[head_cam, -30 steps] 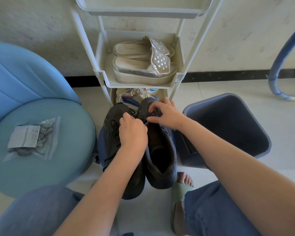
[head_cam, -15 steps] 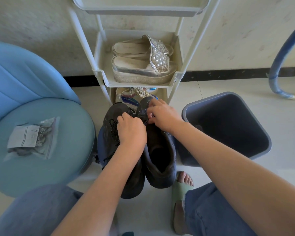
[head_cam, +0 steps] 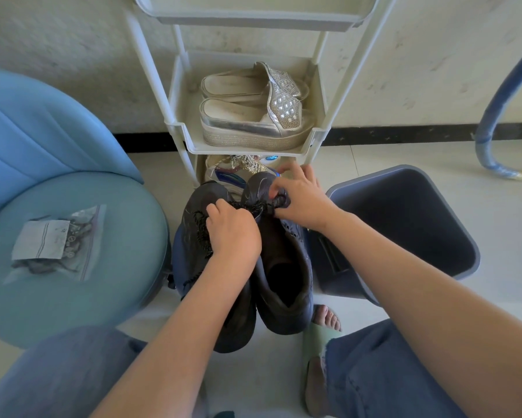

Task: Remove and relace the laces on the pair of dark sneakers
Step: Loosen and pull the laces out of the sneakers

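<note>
Sneakers (head_cam: 297, 267): the 2 dark shoes stand side by side on the pale floor between the person's knees, toes pointing at the foot of a white shelf rack (head_cam: 190, 147). A black lace (head_cam: 253, 206) stretches across their front ends from one hand to the other. The left hand (head_cam: 232, 236) sits knuckles-up over the gap between the shoes, fingers curled tight, and the lace comes out from under its fingertips. More beaded-looking lace lies loose over the top of the shoe on the left. The right hand (head_cam: 303, 200) is at the toe end of the shoe on the right, thumb and forefinger pinching the lace there while the other fingers spread out loosely.

A pair of silver platform sandals (head_cam: 253, 116) sits on the rack's lower shelf. A grey bin (head_cam: 404, 224) tilts just beside the shoes on the right. On the left is a blue chair (head_cam: 78, 297), with a clear plastic bag (head_cam: 54, 245) lying on its seat. A foot in a green slipper (head_cam: 317, 336) rests near the heels.
</note>
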